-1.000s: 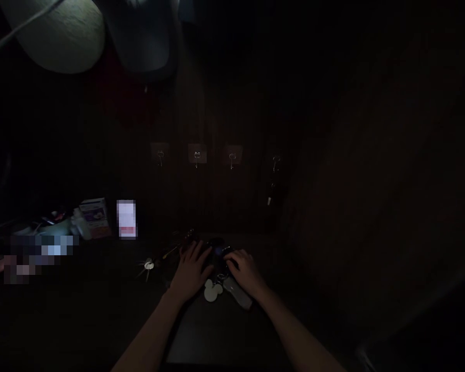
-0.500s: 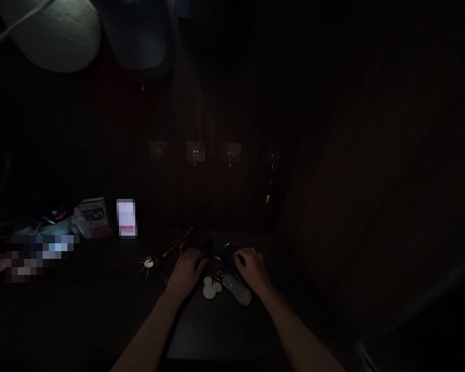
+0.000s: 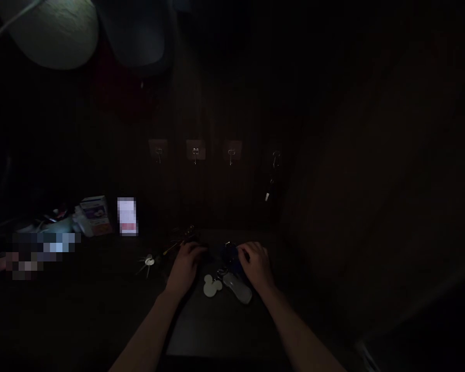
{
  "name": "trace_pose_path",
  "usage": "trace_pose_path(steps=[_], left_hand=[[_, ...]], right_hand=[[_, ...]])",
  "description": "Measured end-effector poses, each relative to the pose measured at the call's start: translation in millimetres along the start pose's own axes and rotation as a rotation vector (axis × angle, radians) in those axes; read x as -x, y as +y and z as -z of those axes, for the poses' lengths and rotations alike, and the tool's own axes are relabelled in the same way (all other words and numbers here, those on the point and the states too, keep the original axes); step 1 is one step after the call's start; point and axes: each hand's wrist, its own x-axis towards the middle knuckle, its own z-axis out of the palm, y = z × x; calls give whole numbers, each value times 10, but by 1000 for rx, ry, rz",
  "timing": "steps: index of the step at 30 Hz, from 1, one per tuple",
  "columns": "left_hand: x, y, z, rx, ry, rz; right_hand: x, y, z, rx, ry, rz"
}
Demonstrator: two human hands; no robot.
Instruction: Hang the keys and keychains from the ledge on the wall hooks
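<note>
Keys (image 3: 149,261) lie fanned on a dark tabletop (image 3: 211,333), left of the left hand (image 3: 184,264), whose fingers bend inward; the gloom hides whether they grip anything. Thumb and fingers of the right hand (image 3: 257,262) curve together at a dark blue item (image 3: 230,257); I cannot tell if they pinch it. Just nearer lie a pale mouse-head-shaped tag (image 3: 211,288) and a grey fob (image 3: 238,289), between the forearms.
</note>
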Motion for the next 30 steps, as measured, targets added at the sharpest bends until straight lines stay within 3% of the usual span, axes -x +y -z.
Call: trace_pose_path(steps=[8, 19, 24, 30], left_hand=[[-14, 17, 5, 26, 5, -17], [-23, 28, 26, 234, 153, 203], [-20, 38, 29, 253, 186, 199], [-7, 63, 37, 262, 196, 177]], right_hand=[[7, -91, 5, -72, 31, 94], [-118, -478, 79, -247, -231, 82], [-201, -638, 113, -370, -329, 33], [-198, -748, 11, -447, -356, -60]])
